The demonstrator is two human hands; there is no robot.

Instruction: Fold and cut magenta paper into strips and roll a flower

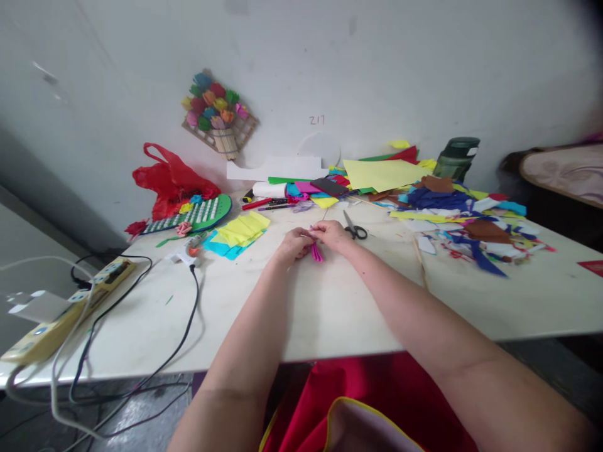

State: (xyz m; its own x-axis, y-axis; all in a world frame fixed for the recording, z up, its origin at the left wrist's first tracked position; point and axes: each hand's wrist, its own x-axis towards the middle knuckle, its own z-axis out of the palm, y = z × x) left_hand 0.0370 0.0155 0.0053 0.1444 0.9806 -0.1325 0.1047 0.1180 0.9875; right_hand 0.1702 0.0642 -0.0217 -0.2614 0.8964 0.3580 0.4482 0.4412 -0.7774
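Between my two hands, over the middle of the table, is a small gathered piece of magenta crepe paper (316, 252). My left hand (298, 243) is closed round its upper part, and the loose folds hang below the fingers. Fingertips of my right hand (331, 233) pinch at the top of the same bunch, where a thin purple bit shows; whether that is a tie or paper, I cannot tell. Black-handled scissors (357, 232) lie just right of my right hand, blades pointing away. Yellow crepe sheets (242, 228) rest on blue ones (226, 250) to the left.
A glue gun (186, 253) with its cord and a power strip (70, 314) occupy the left side. Paper scraps (485, 232) are heaped at right, near a green bottle (456, 158). A red bag (169, 179) stands at the back left. A thin stick (421, 262) lies right of my forearm.
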